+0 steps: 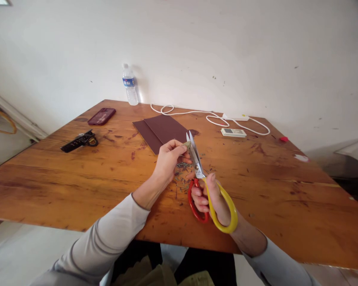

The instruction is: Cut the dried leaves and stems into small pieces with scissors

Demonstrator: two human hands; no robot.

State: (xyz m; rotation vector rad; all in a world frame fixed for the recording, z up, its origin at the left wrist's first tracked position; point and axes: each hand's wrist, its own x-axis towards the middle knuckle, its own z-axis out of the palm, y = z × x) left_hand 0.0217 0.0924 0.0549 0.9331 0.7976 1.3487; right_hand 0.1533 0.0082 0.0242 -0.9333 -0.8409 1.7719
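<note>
My right hand (216, 198) is closed through the handles of a pair of scissors (223, 212), one loop yellow and the other red. The blades point away from me and stand slightly apart. My left hand (170, 159) pinches a small greenish piece (187, 144), thin like a leaf or scrap, right at the blades; its exact kind cannot be made out. Beneath both hands lie many small dark clippings (182, 174) scattered on the wooden table (107, 194). Just beyond the left hand are two dark maroon flat boards or folders (164, 129), overlapping each other.
At the back, a water bottle (130, 85) stands by the wall. A phone (102, 116) and a black object with a ring (80, 141) lie to the left. To the right are a white remote-like device (233, 132), a white cable (193, 113) with a power strip (237, 117), and a red scrap (283, 139).
</note>
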